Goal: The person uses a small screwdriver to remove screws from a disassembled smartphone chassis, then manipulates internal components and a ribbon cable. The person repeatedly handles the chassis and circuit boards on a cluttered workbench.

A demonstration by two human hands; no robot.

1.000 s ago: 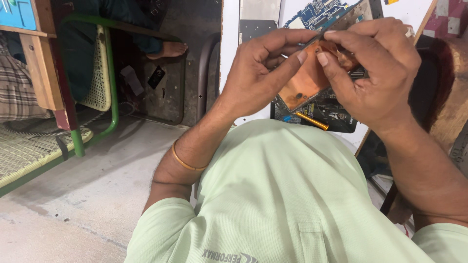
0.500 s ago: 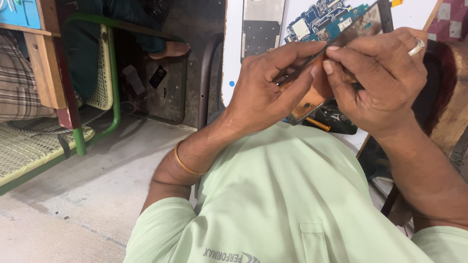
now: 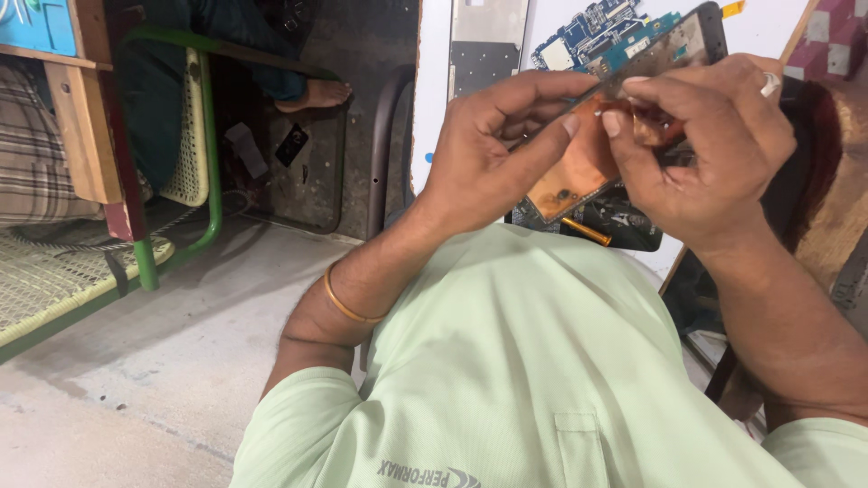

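My left hand grips a phone screen panel, its copper-coloured back facing me and its black frame top tilted up to the right. My right hand, with a ring on one finger, pinches at the panel's upper middle, fingertips meeting the left thumb there. A gold bangle circles my left wrist. What sits between the right fingertips is too small to tell.
A white work surface holds a blue circuit board and a grey metal phone frame. A green-framed mesh seat and wooden furniture stand left. Another person's bare foot rests beyond. Concrete floor lies below.
Both hands shifted slightly on the panel, which tilted so more of its copper back shows between them. The view drifted a little.
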